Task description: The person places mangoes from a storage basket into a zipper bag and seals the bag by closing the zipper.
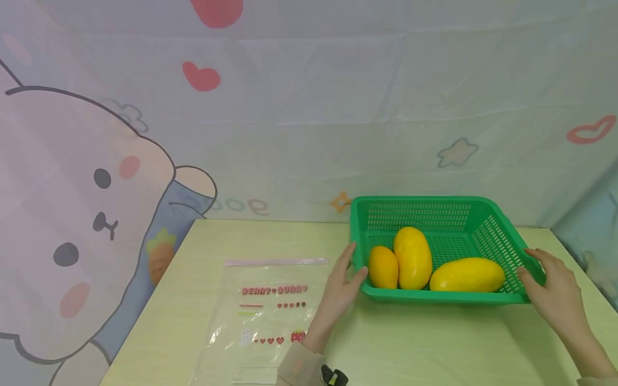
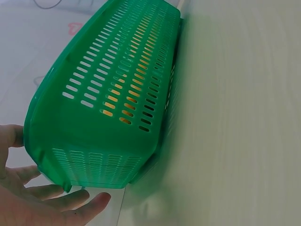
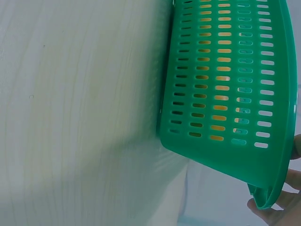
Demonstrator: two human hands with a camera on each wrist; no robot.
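Note:
A green plastic basket (image 1: pixel 444 296) with slotted walls sits at the right of the table. Inside it lie a small orange-yellow mango (image 1: pixel 383 267) and two larger, longer yellow fruits (image 1: pixel 412 258), whose exact kind I cannot tell. My left hand (image 1: pixel 339 287) holds the basket's left end, thumb at the rim; in the left wrist view its fingers (image 2: pixel 70 202) spread below that rim. At the opposite end, my right hand (image 1: pixel 555 287) grips the rim, thumb over the edge and fingers outside. The right wrist view shows its fingertips (image 3: pixel 263 209) under the lip.
To the left, a clear zip bag (image 1: pixel 270 316) printed with hearts and letters lies flat on the pale wooden table (image 1: pixel 415 343), partly beneath my left forearm. Behind the table hangs a cloth (image 1: pixel 309 134) with cartoon drawings, close to the basket's far side.

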